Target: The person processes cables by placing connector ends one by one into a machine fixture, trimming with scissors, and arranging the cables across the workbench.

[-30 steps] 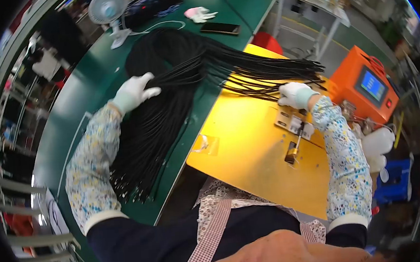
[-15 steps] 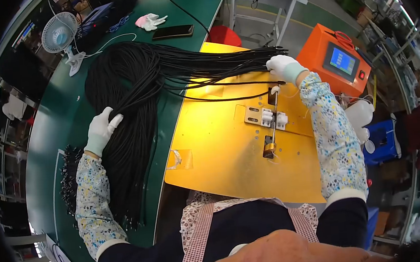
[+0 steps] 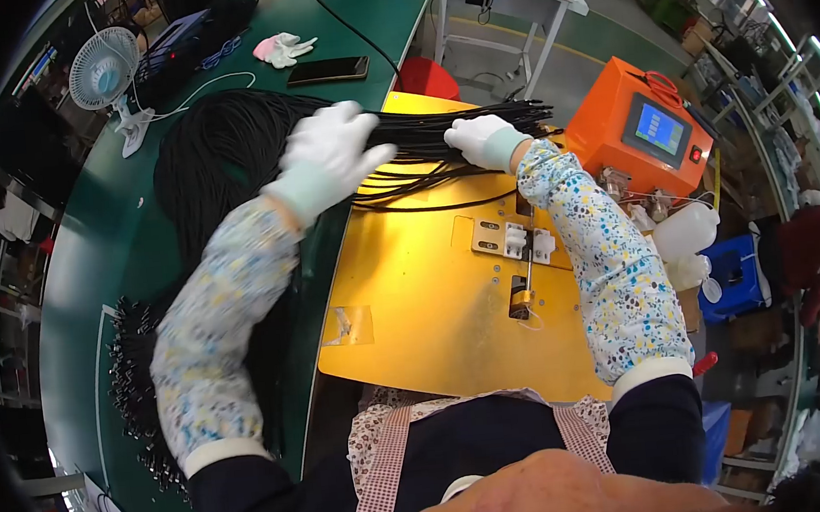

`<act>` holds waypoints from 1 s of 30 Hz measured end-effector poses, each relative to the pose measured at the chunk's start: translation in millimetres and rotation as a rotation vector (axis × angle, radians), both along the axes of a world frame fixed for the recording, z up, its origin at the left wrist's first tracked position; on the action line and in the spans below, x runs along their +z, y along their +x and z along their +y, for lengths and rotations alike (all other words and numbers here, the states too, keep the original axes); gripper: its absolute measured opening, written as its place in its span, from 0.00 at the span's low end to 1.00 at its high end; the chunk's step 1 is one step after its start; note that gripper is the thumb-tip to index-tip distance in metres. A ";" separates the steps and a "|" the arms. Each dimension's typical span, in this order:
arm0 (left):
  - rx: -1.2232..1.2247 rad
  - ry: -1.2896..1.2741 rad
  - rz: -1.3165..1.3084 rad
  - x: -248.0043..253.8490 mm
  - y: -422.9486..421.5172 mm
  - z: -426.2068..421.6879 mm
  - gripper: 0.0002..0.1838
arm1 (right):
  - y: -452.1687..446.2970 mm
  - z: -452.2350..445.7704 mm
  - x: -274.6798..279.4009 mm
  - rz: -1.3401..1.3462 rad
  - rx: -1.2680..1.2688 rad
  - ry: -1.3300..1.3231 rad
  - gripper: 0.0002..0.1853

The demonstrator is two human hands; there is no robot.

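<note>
A thick bundle of long black cables point(image 3: 215, 141) lies looped on the green table, its ends stretching right across a yellow work plate point(image 3: 414, 304). My left hand point(image 3: 331, 156), in a white glove and smeared by motion, is over the bundle near the plate's left edge. Its fingers are apart. Farther right, my gloved right hand point(image 3: 483, 142) has its fingers closed on cables near their ends. Several strands hang loose below both hands. A metal rod fixture with white blocks point(image 3: 521, 239) is mounted on the plate, below the right hand.
An orange machine with a screen point(image 3: 657, 127) stands right of the plate, with white plastic bottles point(image 3: 686, 230) nearby. At the back left are a small fan point(image 3: 106, 73), a phone point(image 3: 328, 71) and a spare glove point(image 3: 285, 49). More cable ends point(image 3: 139, 387) lie at left.
My left hand has left the cables at left and moved right and up, over the bundle. My right hand has shifted left along the cables. Loose strands have been drawn closer to the bundle.
</note>
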State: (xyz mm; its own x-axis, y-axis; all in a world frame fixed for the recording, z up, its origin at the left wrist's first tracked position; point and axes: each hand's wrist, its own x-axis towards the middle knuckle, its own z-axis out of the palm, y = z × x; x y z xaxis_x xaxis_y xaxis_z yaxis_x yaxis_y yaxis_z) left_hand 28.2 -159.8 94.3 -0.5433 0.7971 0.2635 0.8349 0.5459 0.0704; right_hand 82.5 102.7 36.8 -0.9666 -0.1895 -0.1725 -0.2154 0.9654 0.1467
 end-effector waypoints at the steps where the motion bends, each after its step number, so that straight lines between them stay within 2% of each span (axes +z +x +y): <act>1: -0.005 -0.013 -0.040 -13.8 -5.0 26.9 0.26 | -2.2 -2.4 -0.3 -0.030 -0.015 0.047 0.11; 3: -0.068 0.053 -0.032 -50.0 -24.3 78.6 0.27 | -1.9 -4.4 0.7 -0.086 -0.201 0.041 0.12; 6: -0.040 0.092 -0.028 -102.7 -51.4 130.4 0.35 | 14.9 22.6 12.2 -0.058 -0.130 0.153 0.11; 7: 0.010 0.052 -0.143 -107.6 -50.7 134.6 0.35 | 25.4 31.9 19.1 -0.046 -0.091 0.207 0.10; 13: -0.017 0.009 -0.276 -110.8 -55.8 130.1 0.40 | 64.0 73.2 34.0 0.086 -0.163 0.185 0.06; 14: -0.056 -0.016 -0.344 -108.2 -58.9 126.8 0.46 | 61.9 79.6 32.2 0.054 -0.192 0.219 0.08; 17: -0.198 -0.104 -0.415 -92.2 -60.3 111.1 0.54 | 40.4 72.1 38.1 -0.242 -0.505 0.316 0.13; 18: -0.263 -0.226 -0.433 -89.1 -64.4 108.2 0.63 | 37.9 67.9 43.0 -0.197 -0.481 0.244 0.19; 21: -0.261 -0.499 -0.170 -72.9 -33.5 89.4 0.70 | 37.9 49.0 60.9 -0.077 -0.400 0.019 0.40; 23: -0.284 -0.396 -0.104 -80.0 -31.4 82.8 0.67 | 25.3 43.0 54.0 -0.206 -0.186 -0.102 0.60; 25: -0.303 -0.252 -0.099 -88.4 -33.8 78.0 0.62 | 24.0 21.5 33.4 -0.184 -0.049 -0.025 0.70; 26: -0.307 -0.157 -0.126 -93.7 -36.4 77.2 0.59 | 21.4 10.3 29.3 -0.266 -0.034 0.005 0.73; 27: -0.310 -0.062 -0.154 -100.1 -37.9 77.2 0.56 | 23.7 5.0 20.6 -0.226 -0.022 0.044 0.73; 28: -0.316 0.122 -0.013 -108.7 -35.1 76.6 0.44 | 19.5 10.1 16.1 -0.186 0.020 0.031 0.72; 29: -0.301 0.132 -0.010 -113.7 -37.9 79.8 0.42 | 13.9 17.5 13.2 -0.147 0.064 0.018 0.72; 30: -0.285 0.142 -0.006 -115.6 -40.2 83.6 0.40 | 7.7 28.6 14.7 -0.166 -0.033 -0.016 0.72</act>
State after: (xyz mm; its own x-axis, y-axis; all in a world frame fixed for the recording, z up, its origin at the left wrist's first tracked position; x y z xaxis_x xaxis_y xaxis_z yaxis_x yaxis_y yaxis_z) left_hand -12.0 -76.2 -21.2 -0.3058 0.8730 0.3800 0.9520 0.2748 0.1347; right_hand 90.2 131.3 51.5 -0.9309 -0.1624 -0.3273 -0.2039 0.9742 0.0964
